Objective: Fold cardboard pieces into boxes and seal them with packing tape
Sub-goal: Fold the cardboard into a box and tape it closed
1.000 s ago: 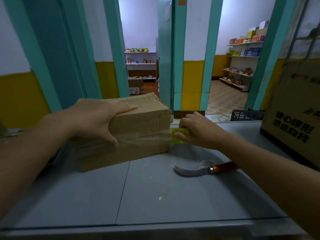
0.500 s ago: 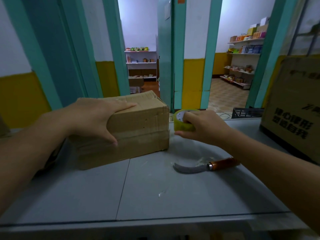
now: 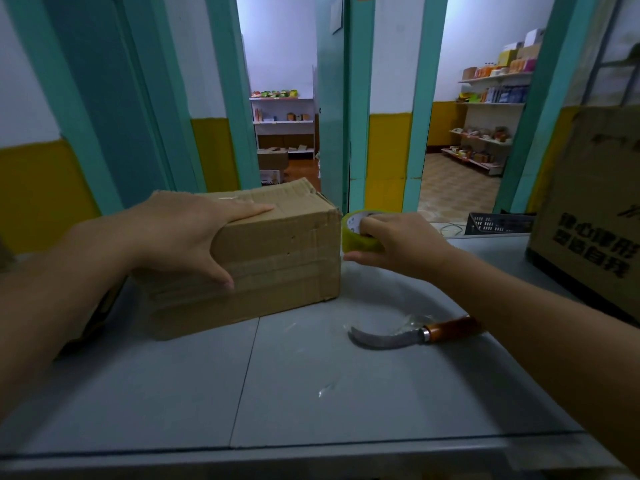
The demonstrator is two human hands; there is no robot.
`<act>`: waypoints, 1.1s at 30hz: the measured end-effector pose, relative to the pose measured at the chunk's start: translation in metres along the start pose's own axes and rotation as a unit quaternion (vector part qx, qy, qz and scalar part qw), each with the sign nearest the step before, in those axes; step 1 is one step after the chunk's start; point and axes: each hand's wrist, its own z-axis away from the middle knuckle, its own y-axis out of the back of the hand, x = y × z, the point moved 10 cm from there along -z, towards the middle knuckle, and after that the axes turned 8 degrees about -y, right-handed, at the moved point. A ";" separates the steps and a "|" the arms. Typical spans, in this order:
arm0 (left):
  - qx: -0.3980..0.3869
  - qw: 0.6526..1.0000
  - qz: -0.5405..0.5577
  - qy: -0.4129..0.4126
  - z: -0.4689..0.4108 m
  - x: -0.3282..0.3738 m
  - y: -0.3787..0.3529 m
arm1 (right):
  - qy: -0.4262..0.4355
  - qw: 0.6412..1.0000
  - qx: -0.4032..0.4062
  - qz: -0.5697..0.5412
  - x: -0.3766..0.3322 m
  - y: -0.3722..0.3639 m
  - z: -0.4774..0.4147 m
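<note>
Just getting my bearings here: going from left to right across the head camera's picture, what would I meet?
The left hand, the cardboard box it rests on, the yellow-green tape roll, the right hand gripping that roll, the black basket, the large printed carton.

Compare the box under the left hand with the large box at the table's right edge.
The small box is plain, taped along its side; the large box bears dark printed characters. The left hand rests on the small box; no hand touches the large box. Both are brown cardboard.
</note>
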 end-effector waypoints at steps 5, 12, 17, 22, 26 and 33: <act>-0.002 1.000 -0.012 -0.023 -0.007 0.000 0.000 | -0.044 0.997 -0.046 -0.031 0.007 -0.014 -0.007; 0.034 0.992 -0.015 -0.124 -0.033 0.000 0.014 | -0.048 0.997 0.023 0.047 -0.017 0.018 0.020; 0.012 0.998 -0.017 -0.052 -0.051 0.024 0.022 | -0.072 0.994 0.044 0.072 -0.035 0.023 0.023; 0.141 0.984 0.085 0.064 -0.068 0.062 0.024 | -0.104 0.993 0.001 0.057 -0.031 0.015 0.017; 0.230 0.969 0.039 0.088 -0.073 0.064 0.017 | -0.117 0.990 -0.037 0.071 -0.028 0.015 0.014; 0.217 0.960 0.169 -0.046 -0.056 0.049 0.017 | -0.034 0.994 -0.094 0.037 -0.070 0.025 0.017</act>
